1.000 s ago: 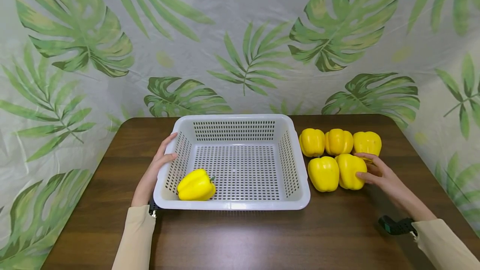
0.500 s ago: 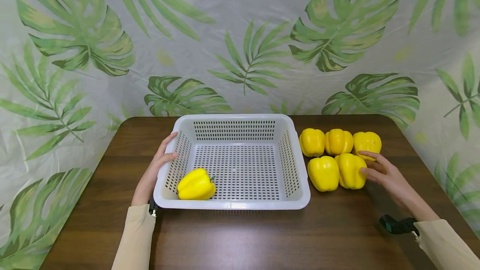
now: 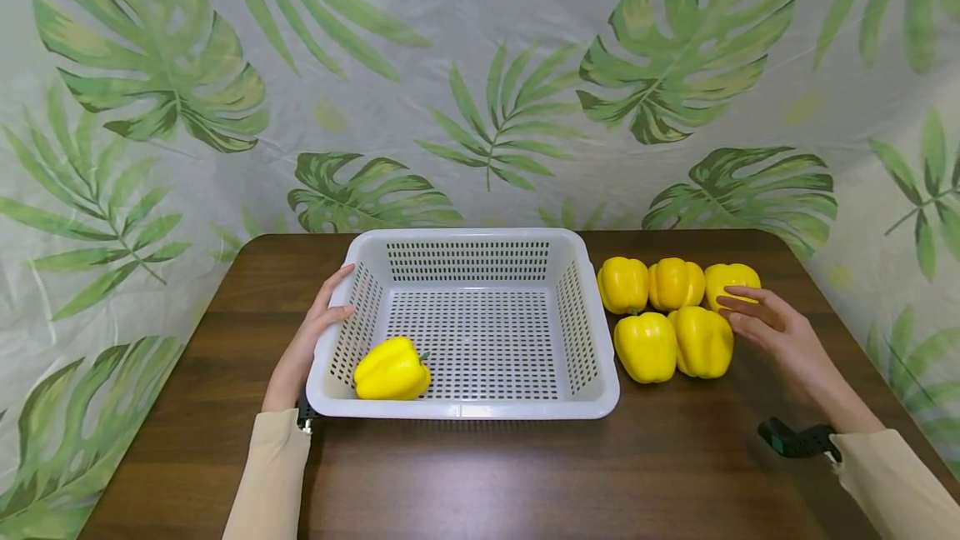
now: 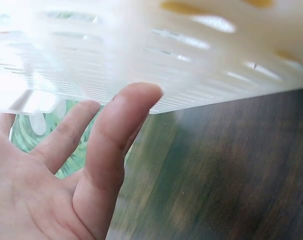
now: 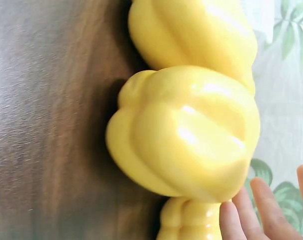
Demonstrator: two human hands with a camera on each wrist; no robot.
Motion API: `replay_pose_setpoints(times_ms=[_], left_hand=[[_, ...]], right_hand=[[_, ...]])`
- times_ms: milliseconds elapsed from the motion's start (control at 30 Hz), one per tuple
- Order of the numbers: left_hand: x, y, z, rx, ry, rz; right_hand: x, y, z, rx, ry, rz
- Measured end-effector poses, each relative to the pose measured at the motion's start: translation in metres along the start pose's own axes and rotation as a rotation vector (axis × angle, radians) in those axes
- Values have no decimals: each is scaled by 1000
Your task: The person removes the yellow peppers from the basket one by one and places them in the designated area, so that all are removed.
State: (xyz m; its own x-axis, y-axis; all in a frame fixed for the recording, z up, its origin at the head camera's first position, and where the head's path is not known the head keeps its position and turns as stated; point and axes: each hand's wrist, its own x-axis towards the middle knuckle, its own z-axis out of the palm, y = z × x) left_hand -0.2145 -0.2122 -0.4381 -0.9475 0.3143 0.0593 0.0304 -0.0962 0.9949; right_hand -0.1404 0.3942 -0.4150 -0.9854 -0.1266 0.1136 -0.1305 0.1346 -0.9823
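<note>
Beside the left wall of a light grey plastic basket (image 3: 463, 411), my left hand (image 3: 307, 336) rests its extended thumb and fingers at the rim. From below, the left wrist view shows that hand's spread fingers against the slotted wall. Inside the basket, a yellow bell pepper (image 3: 392, 369) lies on its side at the front left corner. My right hand (image 3: 783, 336) holds nothing; its fingertips overlap the back right pepper (image 3: 723, 280) in the head view, just behind the front right pepper (image 3: 702, 342). The right wrist view has its fingers (image 5: 269, 205) extended beside the peppers.
Three yellow peppers form the back row right of the basket, including the middle one (image 3: 677, 283) and left one (image 3: 624, 285). Another pepper (image 3: 646, 347) stands in front, near the basket's right wall. The brown wooden table (image 3: 480, 482) meets a leaf-patterned cloth (image 3: 510, 107) behind.
My right hand has drawn off the front right pepper, moving up and slightly right toward the back right pepper. The left hand and basket have stayed in place.
</note>
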Motion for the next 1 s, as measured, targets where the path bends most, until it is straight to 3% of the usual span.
replay_pose_setpoints(times_ms=[300,567,1000], left_hand=[[1,1,0,-8,-3,9],[1,-1,-2,8,-9,14],[0,-1,-1,2,-37,28]], right_hand=[[14,-15,11,-24,15,-35],[25,-29,32,20,-91,-75],[48,-55,78,-118,-153,-27]])
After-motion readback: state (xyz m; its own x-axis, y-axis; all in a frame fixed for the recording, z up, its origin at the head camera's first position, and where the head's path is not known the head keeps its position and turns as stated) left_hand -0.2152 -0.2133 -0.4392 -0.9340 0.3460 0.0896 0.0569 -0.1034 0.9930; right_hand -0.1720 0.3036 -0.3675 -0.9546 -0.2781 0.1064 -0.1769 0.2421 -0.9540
